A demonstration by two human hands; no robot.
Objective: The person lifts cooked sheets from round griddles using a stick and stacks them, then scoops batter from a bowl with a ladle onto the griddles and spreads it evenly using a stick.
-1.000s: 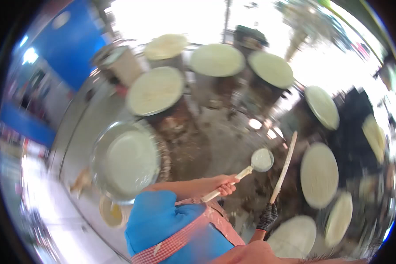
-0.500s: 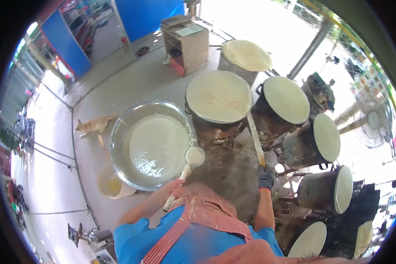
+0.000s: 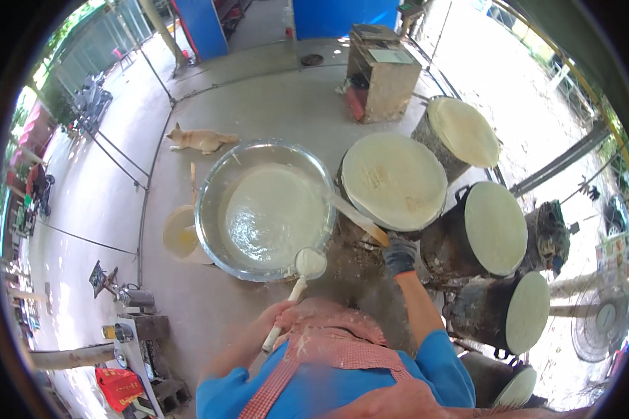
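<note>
My left hand (image 3: 278,318) is closed round the pale handle of a ladle (image 3: 310,262). Its round bowl holds white batter and sits at the near right rim of a large metal basin (image 3: 206,241). White liquid batter (image 3: 272,213) fills much of the basin. My right hand (image 3: 399,255), in a dark grey glove, grips the brownish end of a long flat wooden stick (image 3: 353,213). The stick slants up and left, past the near edge of a round cloth-topped pot (image 3: 395,183), and its whitish far end reaches the basin's right rim.
More pots with pale round tops, such as this one (image 3: 495,227), curve along my right. A wooden box stand (image 3: 384,80) stands ahead. Left of the basin are a bucket (image 3: 179,234) with a stick and a lying cat (image 3: 201,140). A fan (image 3: 604,318) stands far right.
My right hand has moved forward, and the stick has swung left from between the pots to the basin's rim. The ladle stays by the rim. The whole view has shifted, and the cat lies differently.
</note>
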